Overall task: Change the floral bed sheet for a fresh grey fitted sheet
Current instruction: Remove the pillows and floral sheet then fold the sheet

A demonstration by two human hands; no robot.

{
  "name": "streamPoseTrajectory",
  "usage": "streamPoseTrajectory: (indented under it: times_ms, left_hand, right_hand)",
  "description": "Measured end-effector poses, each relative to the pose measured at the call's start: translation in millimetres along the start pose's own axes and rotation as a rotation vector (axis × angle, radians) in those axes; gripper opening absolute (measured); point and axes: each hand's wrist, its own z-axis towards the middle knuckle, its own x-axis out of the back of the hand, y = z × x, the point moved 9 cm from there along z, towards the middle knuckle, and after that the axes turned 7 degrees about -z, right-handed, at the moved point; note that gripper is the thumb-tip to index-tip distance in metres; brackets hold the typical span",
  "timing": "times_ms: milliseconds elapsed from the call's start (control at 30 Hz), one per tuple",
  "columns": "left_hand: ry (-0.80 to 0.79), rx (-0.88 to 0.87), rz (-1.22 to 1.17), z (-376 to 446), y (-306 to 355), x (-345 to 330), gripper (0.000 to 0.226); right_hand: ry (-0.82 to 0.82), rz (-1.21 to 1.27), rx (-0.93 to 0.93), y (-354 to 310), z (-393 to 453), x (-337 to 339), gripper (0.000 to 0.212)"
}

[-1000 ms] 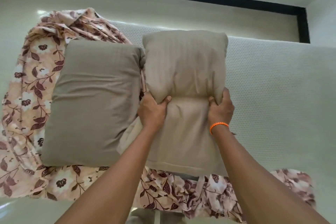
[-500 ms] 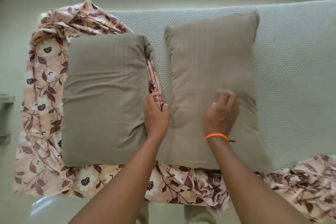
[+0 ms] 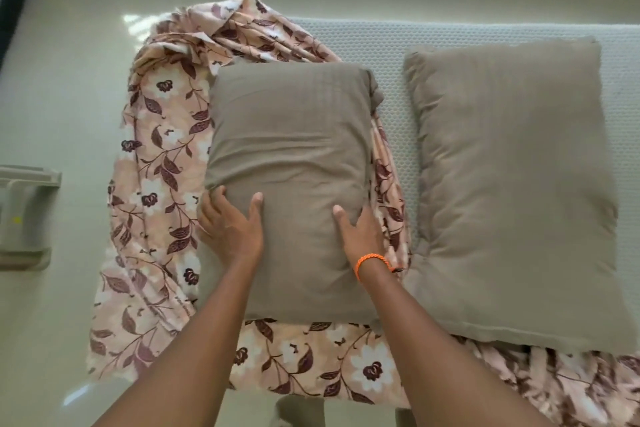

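In the head view, the left hand (image 3: pixel 230 225) and the right hand (image 3: pixel 360 230) are gripping the two long sides of the left pillow (image 3: pixel 291 184), thumbs lying on top and fingers tucking down round its edges, so both hands are holding that pillow and nothing else. The pillow is lying on the floral sheet (image 3: pixel 156 204), which is bunching in folds at the left end of the bed and spilling over the near edge toward the floor (image 3: pixel 62 80). The sheet is looking thin, soft and light, likely to slide and drape rather than hold any shape, so it would be best gathered in handfuls at a loose edge or at the heap near the head end. It is pinned under this pillow for now (probably the reason for lifting the pillow first). The right pillow (image 3: pixel 512 191) is resting just beside, mostly on the bare mattress (image 3: pixel 391 55), with its near end overlapping the sheet, so it too is standing in the way of pulling the sheet free. A pale plastic object (image 3: pixel 24 215) is sitting on the floor at the left, well apart from the bed. An orange wristband (image 3: pixel 372 262) is circling the right wrist. No grey fitted sheet is showing anywhere.
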Motion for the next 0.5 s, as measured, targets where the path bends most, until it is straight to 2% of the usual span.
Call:
streamPoseTrajectory:
  times_ms: [100, 167, 233, 333, 400, 500]
  left_hand:
    - [-0.122, 0.274, -0.155, 27, -57, 4, 0.091]
    - [-0.232, 0.373, -0.269, 33, -77, 1, 0.091]
    - [-0.278, 0.343, -0.326, 41, -77, 5, 0.09]
    - [-0.266, 0.318, -0.383, 54, -69, 28, 0.097]
    - [-0.209, 0.279, -0.381, 64, -63, 49, 0.095]
    - [-0.098, 0.194, -0.398, 70, -42, 75, 0.08]
  right_hand:
    - [0.064, -0.013, 0.045, -20, -8, -9, 0.086]
    - [0.105, -0.018, 0.088, -35, -13, -14, 0.082]
    - [0.121, 0.038, 0.109, -45, -16, -19, 0.068]
    - [0.103, 0.123, 0.087, -58, -25, -22, 0.048]
    - [0.142, 0.164, 0.122, -65, -31, -18, 0.037]
    - [0.275, 0.189, 0.208, -80, -40, -3, 0.033]
